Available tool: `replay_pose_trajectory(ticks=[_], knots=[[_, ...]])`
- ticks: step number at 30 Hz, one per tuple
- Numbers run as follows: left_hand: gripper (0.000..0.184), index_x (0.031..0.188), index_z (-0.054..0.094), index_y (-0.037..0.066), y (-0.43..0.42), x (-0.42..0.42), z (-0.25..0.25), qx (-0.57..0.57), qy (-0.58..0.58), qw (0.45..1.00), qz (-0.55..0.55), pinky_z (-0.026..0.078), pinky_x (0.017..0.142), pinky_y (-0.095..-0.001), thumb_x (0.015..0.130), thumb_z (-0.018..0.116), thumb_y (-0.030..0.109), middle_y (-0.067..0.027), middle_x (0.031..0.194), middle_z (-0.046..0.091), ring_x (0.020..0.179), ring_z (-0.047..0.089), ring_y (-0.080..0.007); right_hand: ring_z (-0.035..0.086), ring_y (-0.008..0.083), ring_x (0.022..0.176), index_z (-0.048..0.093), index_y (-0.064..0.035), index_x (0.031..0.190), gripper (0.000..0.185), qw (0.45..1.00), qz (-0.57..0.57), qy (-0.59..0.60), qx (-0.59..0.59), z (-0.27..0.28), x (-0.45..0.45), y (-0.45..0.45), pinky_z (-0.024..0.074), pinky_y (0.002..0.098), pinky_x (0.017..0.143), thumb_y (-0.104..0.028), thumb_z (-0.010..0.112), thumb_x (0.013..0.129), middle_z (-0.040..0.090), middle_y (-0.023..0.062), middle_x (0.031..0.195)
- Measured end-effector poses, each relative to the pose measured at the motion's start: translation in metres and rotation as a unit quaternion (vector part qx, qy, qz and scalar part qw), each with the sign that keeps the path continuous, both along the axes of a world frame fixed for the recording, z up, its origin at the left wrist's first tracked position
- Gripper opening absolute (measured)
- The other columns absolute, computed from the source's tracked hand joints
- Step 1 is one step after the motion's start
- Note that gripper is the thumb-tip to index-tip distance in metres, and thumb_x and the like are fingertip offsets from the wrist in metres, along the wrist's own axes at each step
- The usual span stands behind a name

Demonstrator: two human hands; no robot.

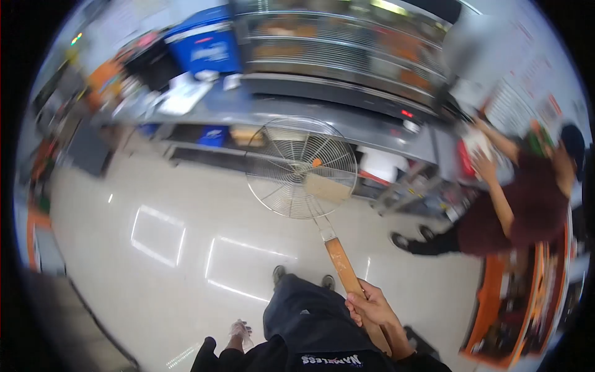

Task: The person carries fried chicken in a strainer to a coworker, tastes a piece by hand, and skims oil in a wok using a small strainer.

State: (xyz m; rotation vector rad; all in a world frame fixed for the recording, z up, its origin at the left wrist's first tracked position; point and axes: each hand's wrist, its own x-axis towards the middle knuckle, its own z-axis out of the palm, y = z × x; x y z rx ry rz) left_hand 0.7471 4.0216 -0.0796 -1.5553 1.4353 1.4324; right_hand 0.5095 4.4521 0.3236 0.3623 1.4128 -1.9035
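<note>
My right hand [374, 305] is closed around the wooden handle of a round wire spider skimmer [343, 265]. Its wide mesh basket [299, 168] is held out over the floor, toward the steel counter. A small orange piece [317, 162] shows against the mesh; I cannot tell if it rests on it. A tan rectangle appears at the basket's lower right, perhaps behind the wires. Low at my side hangs my left hand [242, 332], in a thin clear glove, fingers somewhat apart and nothing in them.
A long steel counter [297, 116] runs across the front, with a glass display case [341, 46] and a blue bin [204, 43]. At right a co-worker [527, 198] in a dark red shirt handles a bag. Orange-edged shelving [505, 304] stands behind them. The tile floor [155, 260] is shiny.
</note>
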Motion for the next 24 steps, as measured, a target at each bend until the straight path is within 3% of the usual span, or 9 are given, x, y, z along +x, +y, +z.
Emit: replay_pose_trajectory(ticks=[1, 4, 7, 8, 14, 15, 21, 22, 24], knots=[[0.059, 0.126, 0.044, -0.001, -0.025, 0.048, 0.031, -0.005, -0.01, 1.0, 0.026, 0.045, 0.083, -0.057, 0.099, 0.022, 0.046, -0.0316, 0.114, 0.058, 0.096, 0.06, -0.0452, 0.05, 0.0112, 0.048, 0.043, -0.003, 0.134, 0.043, 0.999, 0.037, -0.013, -0.004, 0.025, -0.002, -0.031, 0.0422, 0.0253, 0.04, -0.013, 0.057, 0.094, 0.051, 0.0044, 0.071], [0.062, 0.12, 0.051, 0.0, -0.055, 0.14, 0.014, -0.001, 0.013, 0.99, 0.144, 0.05, 0.065, -0.0512, 0.097, 0.026, 0.052, -0.0267, 0.097, 0.066, 0.078, 0.065, -0.0389, 0.05, 0.0113, 0.048, 0.044, -0.0026, 0.132, 0.041, 0.99, 0.143, 0.012, 0.004, 0.023, 0.01, -0.132, 0.0425, 0.0257, 0.04, -0.011, 0.057, 0.094, 0.051, 0.0049, 0.071], [0.059, 0.124, 0.048, 0.001, -0.074, 0.206, -0.006, 0.009, 0.027, 0.958, 0.284, 0.048, 0.067, -0.0532, 0.096, 0.028, 0.049, -0.028, 0.099, 0.065, 0.077, 0.063, -0.0412, 0.05, 0.0115, 0.047, 0.046, -0.0024, 0.129, 0.037, 0.971, 0.234, 0.047, -0.002, 0.006, 0.015, -0.252, 0.0428, 0.0259, 0.04, -0.01, 0.056, 0.094, 0.052, 0.0051, 0.07], [0.059, 0.125, 0.047, 0.001, -0.134, 0.232, 0.105, -0.007, -0.028, 0.95, 0.311, 0.048, 0.068, -0.0538, 0.096, 0.028, 0.048, -0.0284, 0.101, 0.064, 0.079, 0.063, -0.0417, 0.051, 0.0116, 0.047, 0.046, -0.0023, 0.127, 0.035, 0.973, 0.229, 0.004, -0.01, 0.08, -0.011, -0.315, 0.0429, 0.0258, 0.04, -0.011, 0.056, 0.094, 0.052, 0.0051, 0.07], [0.058, 0.127, 0.045, 0.003, -0.206, 0.345, 0.059, 0.014, 0.018, 0.858, 0.513, 0.046, 0.07, -0.0538, 0.096, 0.028, 0.049, -0.0297, 0.109, 0.06, 0.084, 0.061, -0.0422, 0.051, 0.0117, 0.046, 0.051, -0.0013, 0.119, 0.027, 0.936, 0.346, 0.066, -0.029, 0.067, 0.059, -0.565, 0.0428, 0.0255, 0.039, -0.014, 0.056, 0.095, 0.052, 0.0054, 0.069], [0.057, 0.125, 0.045, 0.003, -0.295, 0.333, 0.15, -0.015, -0.016, 0.869, 0.495, 0.047, 0.069, -0.0534, 0.096, 0.028, 0.048, -0.0295, 0.107, 0.061, 0.082, 0.061, -0.042, 0.051, 0.0118, 0.046, 0.051, -0.0011, 0.118, 0.026, 0.944, 0.324, 0.02, -0.056, 0.116, -0.006, -0.644, 0.0427, 0.0255, 0.038, -0.014, 0.056, 0.095, 0.052, 0.0054, 0.069], [0.055, 0.119, 0.047, 0.005, -0.483, 0.24, 0.109, -0.043, 0.092, 0.866, 0.49, 0.046, 0.057, -0.0495, 0.095, 0.03, 0.051, -0.0257, 0.094, 0.062, 0.068, 0.06, -0.0381, 0.049, 0.0103, 0.044, 0.051, -0.0018, 0.108, 0.02, 0.91, 0.406, 0.066, -0.048, 0.079, -0.072, -0.899, 0.0423, 0.0247, 0.038, -0.017, 0.056, 0.095, 0.053, 0.0048, 0.067], [0.055, 0.12, 0.047, 0.005, -0.54, 0.298, 0.111, -0.038, 0.071, 0.87, 0.486, 0.047, 0.06, -0.0493, 0.096, 0.029, 0.051, -0.0249, 0.093, 0.062, 0.07, 0.06, -0.0374, 0.05, 0.0105, 0.045, 0.052, -0.0014, 0.109, 0.021, 0.911, 0.405, 0.069, -0.042, 0.074, -0.013, -0.949, 0.0426, 0.0252, 0.038, -0.016, 0.057, 0.095, 0.052, 0.0047, 0.067], [0.056, 0.12, 0.047, 0.004, -0.617, 0.284, 0.093, -0.026, 0.043, 0.862, 0.504, 0.047, 0.065, -0.0488, 0.098, 0.026, 0.051, -0.0231, 0.093, 0.063, 0.072, 0.061, -0.036, 0.05, 0.011, 0.046, 0.054, -0.0007, 0.112, 0.023, 0.897, 0.432, 0.088, -0.029, 0.052, -0.018, -1.046, 0.0431, 0.026, 0.039, -0.015, 0.058, 0.094, 0.052, 0.0045, 0.067]])
